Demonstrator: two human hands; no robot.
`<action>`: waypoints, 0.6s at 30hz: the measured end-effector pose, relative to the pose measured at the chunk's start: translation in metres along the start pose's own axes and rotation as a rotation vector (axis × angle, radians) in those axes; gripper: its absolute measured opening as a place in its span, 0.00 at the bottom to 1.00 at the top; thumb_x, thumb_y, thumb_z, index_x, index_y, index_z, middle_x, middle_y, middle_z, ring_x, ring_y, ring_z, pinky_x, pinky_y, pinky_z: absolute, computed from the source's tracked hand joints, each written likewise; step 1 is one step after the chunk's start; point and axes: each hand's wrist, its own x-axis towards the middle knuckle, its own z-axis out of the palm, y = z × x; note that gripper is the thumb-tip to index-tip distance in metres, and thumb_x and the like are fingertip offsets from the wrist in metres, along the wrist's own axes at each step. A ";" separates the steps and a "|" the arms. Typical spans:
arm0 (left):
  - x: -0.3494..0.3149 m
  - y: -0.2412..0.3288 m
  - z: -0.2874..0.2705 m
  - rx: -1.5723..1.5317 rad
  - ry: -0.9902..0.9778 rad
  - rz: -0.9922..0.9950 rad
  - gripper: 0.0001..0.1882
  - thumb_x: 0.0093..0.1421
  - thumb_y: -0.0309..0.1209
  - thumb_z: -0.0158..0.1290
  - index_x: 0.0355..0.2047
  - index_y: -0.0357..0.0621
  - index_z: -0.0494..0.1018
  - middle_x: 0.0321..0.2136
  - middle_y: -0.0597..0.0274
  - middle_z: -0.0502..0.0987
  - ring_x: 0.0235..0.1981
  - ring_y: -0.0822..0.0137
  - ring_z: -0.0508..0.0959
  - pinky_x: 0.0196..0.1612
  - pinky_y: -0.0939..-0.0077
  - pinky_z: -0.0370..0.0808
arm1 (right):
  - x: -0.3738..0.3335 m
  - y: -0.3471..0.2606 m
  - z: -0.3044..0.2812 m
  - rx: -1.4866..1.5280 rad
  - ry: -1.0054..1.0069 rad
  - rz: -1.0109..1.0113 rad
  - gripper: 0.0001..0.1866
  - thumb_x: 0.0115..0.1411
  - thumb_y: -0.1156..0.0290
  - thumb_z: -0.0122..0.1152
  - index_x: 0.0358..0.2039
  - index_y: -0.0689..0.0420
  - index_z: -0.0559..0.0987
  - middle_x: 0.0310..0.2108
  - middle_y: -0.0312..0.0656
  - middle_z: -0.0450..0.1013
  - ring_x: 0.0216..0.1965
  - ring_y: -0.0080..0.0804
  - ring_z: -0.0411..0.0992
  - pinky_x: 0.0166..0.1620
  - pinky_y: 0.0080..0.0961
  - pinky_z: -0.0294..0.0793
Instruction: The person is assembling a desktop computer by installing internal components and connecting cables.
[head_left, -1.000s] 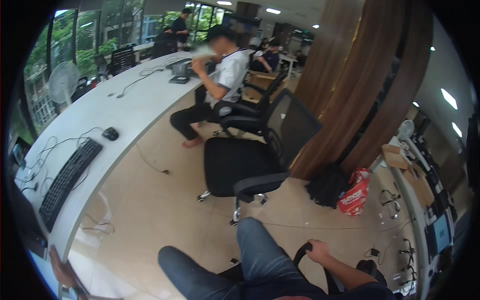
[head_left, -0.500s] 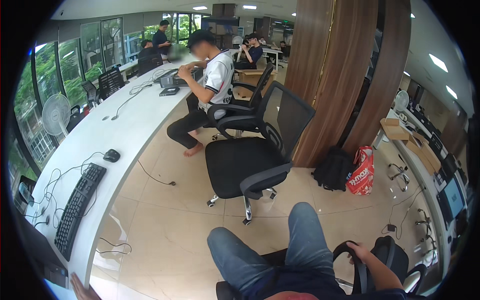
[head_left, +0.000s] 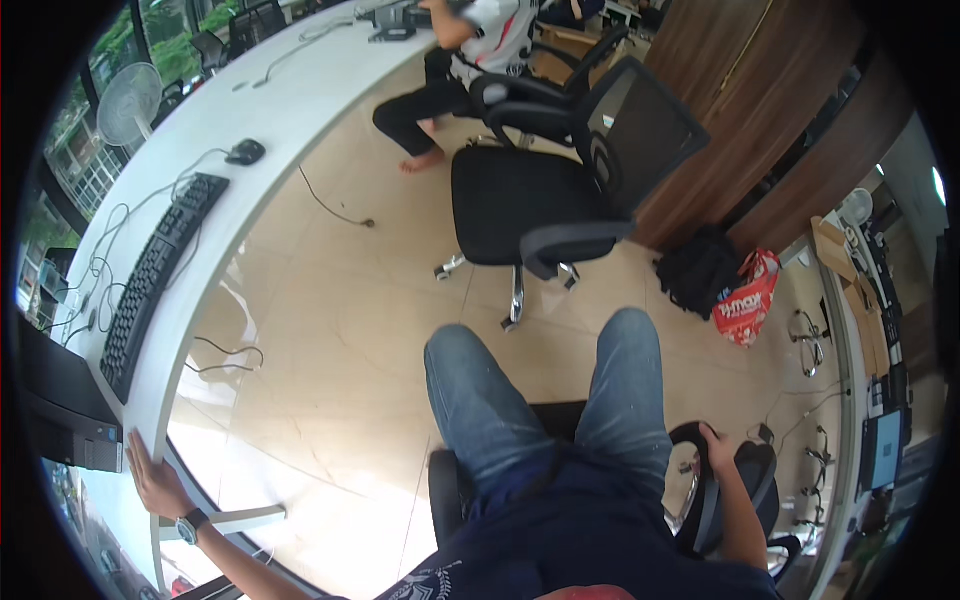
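Note:
My left hand (head_left: 158, 482) lies with its fingers stretched out against the edge of the white desk (head_left: 215, 290), close to a black computer case (head_left: 70, 405). A watch (head_left: 188, 527) is on that wrist. Over on the right, my right hand (head_left: 718, 450) grips a black looped chair armrest (head_left: 690, 436), its fingers partly hidden. I am seated, and my knees in blue jeans (head_left: 480, 385) point forward. A black keyboard (head_left: 162, 275) and a black mouse (head_left: 245, 152) rest on the desk beyond my left hand.
An office chair (head_left: 530, 200) with a mesh back stands ahead of me. Behind it, a person (head_left: 490, 50) sits at the desk. A black backpack (head_left: 698, 268) and a red bag (head_left: 750, 298) lean by the wooden pillar (head_left: 740, 90). A cable (head_left: 335, 207) trails on the floor.
The view has tilted down, so the scene sits higher in the picture. My left hand and forearm now show more fully at the desk edge. My right hand stays on the armrest.

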 end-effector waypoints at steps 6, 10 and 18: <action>0.009 0.002 -0.001 0.015 0.017 -0.002 0.30 0.63 0.22 0.50 0.63 0.66 0.73 0.57 0.80 0.79 0.56 0.71 0.80 0.48 0.76 0.81 | -0.012 0.008 0.001 -0.004 -0.012 0.011 0.27 0.66 0.48 0.62 0.36 0.65 0.80 0.19 0.46 0.75 0.13 0.35 0.73 0.18 0.30 0.75; 0.005 0.000 0.004 0.022 0.037 0.003 0.30 0.63 0.22 0.51 0.62 0.66 0.74 0.58 0.80 0.78 0.57 0.70 0.80 0.48 0.75 0.82 | -0.025 0.022 0.001 -0.013 0.029 0.022 0.26 0.66 0.48 0.61 0.35 0.65 0.81 0.19 0.46 0.75 0.13 0.34 0.73 0.18 0.29 0.74; 0.007 -0.004 0.006 0.019 -0.006 -0.014 0.32 0.61 0.20 0.51 0.64 0.62 0.73 0.59 0.73 0.78 0.59 0.66 0.78 0.53 0.70 0.80 | -0.018 0.023 0.003 -0.012 0.030 0.051 0.27 0.66 0.48 0.62 0.33 0.66 0.81 0.17 0.47 0.75 0.13 0.34 0.73 0.18 0.29 0.73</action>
